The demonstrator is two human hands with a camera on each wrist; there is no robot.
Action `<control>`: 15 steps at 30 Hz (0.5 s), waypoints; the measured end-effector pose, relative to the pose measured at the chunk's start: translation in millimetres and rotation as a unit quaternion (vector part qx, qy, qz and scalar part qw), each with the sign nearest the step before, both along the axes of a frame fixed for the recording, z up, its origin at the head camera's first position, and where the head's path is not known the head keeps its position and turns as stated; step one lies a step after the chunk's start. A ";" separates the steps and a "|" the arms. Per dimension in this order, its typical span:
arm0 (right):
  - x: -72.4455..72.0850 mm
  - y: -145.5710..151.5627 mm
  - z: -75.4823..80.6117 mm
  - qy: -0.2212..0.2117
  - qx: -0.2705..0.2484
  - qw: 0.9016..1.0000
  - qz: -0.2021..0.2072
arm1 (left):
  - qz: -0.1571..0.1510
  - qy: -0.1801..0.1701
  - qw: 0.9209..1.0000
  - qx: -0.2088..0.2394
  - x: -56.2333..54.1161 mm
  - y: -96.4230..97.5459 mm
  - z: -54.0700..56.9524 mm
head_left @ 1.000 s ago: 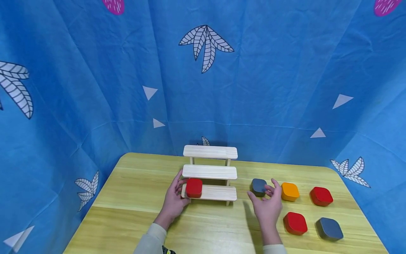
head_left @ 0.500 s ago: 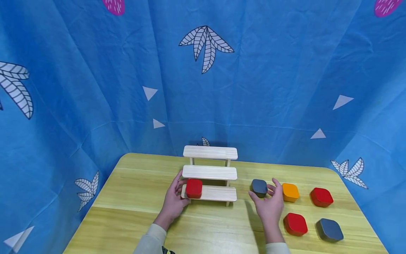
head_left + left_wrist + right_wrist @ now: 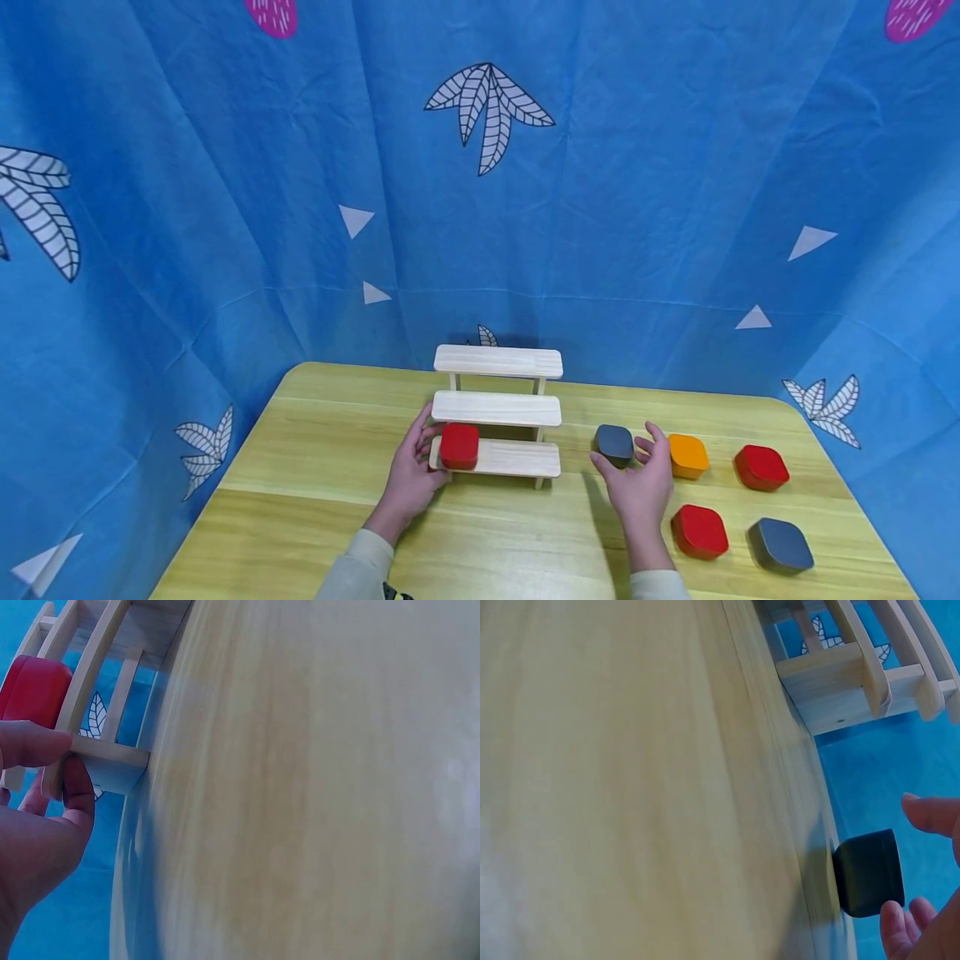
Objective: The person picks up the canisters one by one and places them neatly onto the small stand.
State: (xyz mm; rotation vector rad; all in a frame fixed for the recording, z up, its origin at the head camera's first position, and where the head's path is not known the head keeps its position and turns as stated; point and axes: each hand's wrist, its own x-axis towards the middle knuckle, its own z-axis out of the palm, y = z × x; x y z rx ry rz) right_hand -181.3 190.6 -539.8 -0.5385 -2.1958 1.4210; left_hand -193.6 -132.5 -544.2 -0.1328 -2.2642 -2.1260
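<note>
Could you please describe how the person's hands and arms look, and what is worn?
The left hand and the right hand are bare, without gloves. The left sleeve and right sleeve are plain, pale grey or cream, and end near the wrists. A small black and yellow piece shows beside the left sleeve; I cannot tell what it is.

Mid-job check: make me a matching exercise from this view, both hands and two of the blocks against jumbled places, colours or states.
Things
1. Left hand
2. Right hand
3. Shelf block
4. Orange block

Places, colours, states
A. Red
B. Poised at a dark grey block, not gripping it
C. On the table, middle of the far row
D. Gripping the left end of the bottom shelf board

Pairs: 1-D, 2-B, 3-A, 4-C
</note>
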 end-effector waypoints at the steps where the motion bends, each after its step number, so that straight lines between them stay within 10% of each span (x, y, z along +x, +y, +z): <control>1: -0.2 0.5 -0.1 -0.004 -0.002 1.000 0.000 | 0.000 -0.001 1.000 0.001 0.0 0.2 0.1; 15: -7.1 3.8 -2.9 -0.027 -0.026 0.999 0.008 | 0.001 -0.002 1.000 0.003 0.1 1.1 0.6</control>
